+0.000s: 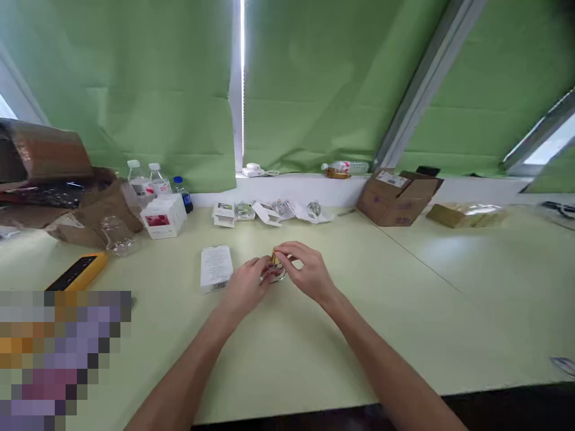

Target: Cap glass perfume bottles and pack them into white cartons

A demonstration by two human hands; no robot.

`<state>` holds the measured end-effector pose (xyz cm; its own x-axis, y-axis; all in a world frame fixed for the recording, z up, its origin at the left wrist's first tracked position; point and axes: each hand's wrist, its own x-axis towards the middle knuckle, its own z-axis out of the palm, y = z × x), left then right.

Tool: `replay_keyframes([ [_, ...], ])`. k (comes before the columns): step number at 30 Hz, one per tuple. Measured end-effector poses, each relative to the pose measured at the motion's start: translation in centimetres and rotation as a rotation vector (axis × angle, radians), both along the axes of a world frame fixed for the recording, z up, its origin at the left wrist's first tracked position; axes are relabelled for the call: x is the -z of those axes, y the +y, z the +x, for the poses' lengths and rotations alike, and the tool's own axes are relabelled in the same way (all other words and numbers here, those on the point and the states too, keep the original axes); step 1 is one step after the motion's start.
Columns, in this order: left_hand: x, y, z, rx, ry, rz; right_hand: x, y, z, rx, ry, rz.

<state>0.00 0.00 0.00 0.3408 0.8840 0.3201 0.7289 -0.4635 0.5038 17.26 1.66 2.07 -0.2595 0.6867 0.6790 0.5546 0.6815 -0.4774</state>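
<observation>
Close together over the middle of the table (287,353) are my two hands. My left hand (247,286) is closed round the side of a small clear glass bottle (277,275) with something reddish showing in it. The bottle has a gold cap or neck (275,258), which the fingertips of my right hand (305,269) pinch from above. The fingers partly cover the bottle. To the left of my left hand a white printed box (216,268) with a barcode lies flat, apart from the hand.
Several opened small white boxes (268,213) with clear packets line the back edge. White cartons (164,216), bottles (182,194) and a brown carton (90,209) stand back left. A cardboard box (395,197) and a yellow package (465,215) are at right. A yellow-orange device (78,272) lies left.
</observation>
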Motion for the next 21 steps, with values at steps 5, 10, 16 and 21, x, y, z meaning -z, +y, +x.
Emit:
replay_keyframes([
  [5, -0.34, -0.20, 0.04, -0.009, -0.009, -0.016, 0.07, -0.28, -0.05, -0.018, 0.003, -0.012],
  [10, -0.56, -0.32, 0.05, -0.006, -0.020, -0.023, -0.19, -0.32, -0.10, -0.035, 0.041, -0.037],
  [16, -0.31, -0.22, -0.04, -0.003, -0.023, -0.014, -0.26, -0.34, -0.09, -0.043, 0.070, -0.041],
  [21, -0.17, -0.19, 0.00, -0.003, -0.032, -0.004, -0.22, -0.40, -0.12, -0.058, 0.091, -0.067],
])
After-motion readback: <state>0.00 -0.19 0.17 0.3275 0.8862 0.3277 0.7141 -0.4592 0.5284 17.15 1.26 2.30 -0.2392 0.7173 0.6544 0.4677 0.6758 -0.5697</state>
